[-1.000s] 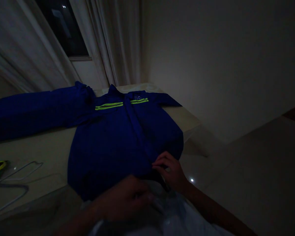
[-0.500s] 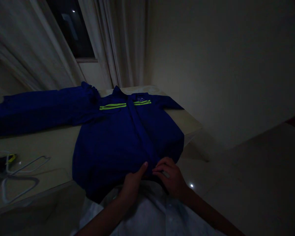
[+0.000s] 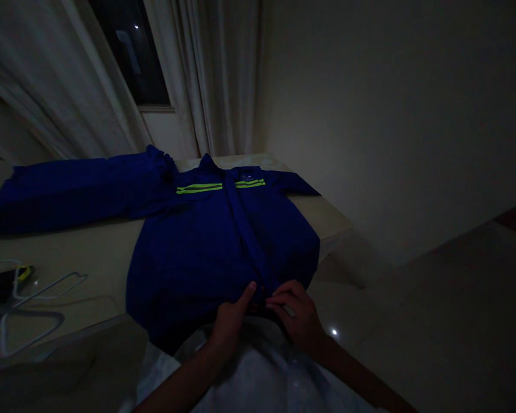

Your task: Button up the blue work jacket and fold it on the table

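Observation:
A dark blue work jacket (image 3: 198,246) with yellow-green chest stripes lies front up on the table, its lower hem hanging over the near edge. My left hand (image 3: 232,318) is closed on the hem just left of the front opening, thumb on top and fingers hidden beneath the cloth. On the other side of the opening, my right hand (image 3: 296,312) pinches the lower end of the front placket (image 3: 251,241). Whether a zipper end or button sits between the fingertips is too dark to tell. One sleeve stretches far left; the other reaches toward the right end of the table.
White hangers (image 3: 38,312) lie on the table (image 3: 90,258) at the left, overlapping a black and yellow object (image 3: 8,281) I cannot make out. Curtains (image 3: 223,74) and a dark window stand behind. A bare wall (image 3: 370,115) rises at the right above the shiny floor (image 3: 395,332).
The placket flap's lower part has shifted slightly, showing more of the dark opening edge beside it. Both hands keep nearly the same place and grip. The camera view has turned slightly.

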Motion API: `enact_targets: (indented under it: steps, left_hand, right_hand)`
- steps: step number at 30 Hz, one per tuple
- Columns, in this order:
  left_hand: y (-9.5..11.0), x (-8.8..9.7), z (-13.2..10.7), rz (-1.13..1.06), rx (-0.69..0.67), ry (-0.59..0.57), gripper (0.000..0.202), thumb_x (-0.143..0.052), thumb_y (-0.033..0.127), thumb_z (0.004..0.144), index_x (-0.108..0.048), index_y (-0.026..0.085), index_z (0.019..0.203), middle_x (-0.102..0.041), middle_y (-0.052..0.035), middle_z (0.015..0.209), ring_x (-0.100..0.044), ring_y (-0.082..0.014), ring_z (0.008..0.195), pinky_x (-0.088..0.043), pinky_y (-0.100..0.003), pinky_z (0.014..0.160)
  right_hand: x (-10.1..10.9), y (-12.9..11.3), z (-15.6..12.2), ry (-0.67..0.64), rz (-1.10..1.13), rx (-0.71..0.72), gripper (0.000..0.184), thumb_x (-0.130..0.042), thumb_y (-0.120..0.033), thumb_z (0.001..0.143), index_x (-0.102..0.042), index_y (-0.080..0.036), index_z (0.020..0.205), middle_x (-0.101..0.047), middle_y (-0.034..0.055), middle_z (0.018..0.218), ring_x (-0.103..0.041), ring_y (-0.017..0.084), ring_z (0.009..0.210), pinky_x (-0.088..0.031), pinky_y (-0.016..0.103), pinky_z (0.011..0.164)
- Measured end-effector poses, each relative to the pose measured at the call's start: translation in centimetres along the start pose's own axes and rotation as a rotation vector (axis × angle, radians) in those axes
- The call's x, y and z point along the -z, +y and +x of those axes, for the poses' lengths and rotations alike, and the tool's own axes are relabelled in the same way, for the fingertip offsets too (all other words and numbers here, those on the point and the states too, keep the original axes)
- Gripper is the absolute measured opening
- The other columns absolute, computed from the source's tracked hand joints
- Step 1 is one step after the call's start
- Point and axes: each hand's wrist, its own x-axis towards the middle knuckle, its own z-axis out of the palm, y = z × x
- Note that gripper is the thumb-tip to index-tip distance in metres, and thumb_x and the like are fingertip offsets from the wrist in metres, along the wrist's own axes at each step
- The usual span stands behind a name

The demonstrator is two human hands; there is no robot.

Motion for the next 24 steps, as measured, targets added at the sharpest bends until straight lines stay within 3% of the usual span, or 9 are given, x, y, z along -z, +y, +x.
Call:
enact_targets:
  steps: [5, 9, 14, 19, 24]
  left_hand:
    - [-0.2, -0.3, -1.4, -0.109, 0.101, -0.047, 0.053, -0.081, 0.071, 0.066, -0.077, 0.018, 0.068, -0.079, -0.0124, 0.077, -0.075, -0.0272, 0.075, -0.058, -0.035, 0.069]
    - [0.6, -0.4, -1.9, -0.184, 0.132, -0.082, 0.052, -0.086, 0.068, 0.06, -0.079, 0.018, 0.068, -0.078, -0.0123, 0.075, -0.075, -0.0264, 0.075, -0.058, -0.033, 0.069]
    - [1.0, -0.5, -2.3, -0.28, 0.138, -0.11, 0.057, -0.09, 0.067, 0.052, -0.079, 0.013, 0.066, -0.076, -0.0107, 0.069, -0.073, -0.0239, 0.072, -0.056, -0.03, 0.068]
    - [1.4, -0.6, -2.5, -0.489, 0.12, -0.122, 0.052, -0.098, 0.057, 0.045, -0.079, 0.013, 0.066, -0.076, -0.0101, 0.071, -0.075, -0.0247, 0.08, -0.058, -0.03, 0.079]
    - [1.3, -0.4, -2.4, -0.37, 0.163, -0.092, 0.05, -0.095, 0.058, 0.051, -0.08, 0.012, 0.067, -0.078, -0.0126, 0.073, -0.074, -0.0234, 0.07, -0.058, -0.031, 0.07]
  right_hand:
    - [-0.3, 0.1, 0.0, 0.025, 0.069, -0.014, 0.01, -0.069, -0.028, 0.099, -0.078, -0.025, 0.102, -0.072, 0.0053, 0.097, -0.071, 0.017, 0.085, -0.06, 0.03, 0.073]
    - [-0.6, 0.2, -0.1, 0.015, 0.095, 0.027, 0.015, -0.067, -0.021, 0.1, -0.076, -0.026, 0.111, -0.077, 0.0032, 0.092, -0.074, 0.017, 0.081, -0.061, 0.028, 0.07]
    - [-0.6, 0.1, 0.0, 0.017, 0.098, 0.071, 0.013, -0.072, -0.018, 0.096, -0.075, -0.024, 0.108, -0.079, 0.0036, 0.093, -0.075, 0.017, 0.082, -0.062, 0.028, 0.074]
    - [-0.6, 0.2, 0.0, -0.004, 0.121, 0.088, 0.017, -0.077, -0.018, 0.091, -0.074, -0.023, 0.107, -0.078, 0.0041, 0.096, -0.075, 0.018, 0.086, -0.062, 0.029, 0.076]
    - [-0.7, 0.7, -0.1, 0.005, 0.079, 0.121, 0.016, -0.071, -0.013, 0.095, -0.074, -0.023, 0.107, -0.077, 0.0058, 0.098, -0.075, 0.018, 0.089, -0.063, 0.03, 0.077]
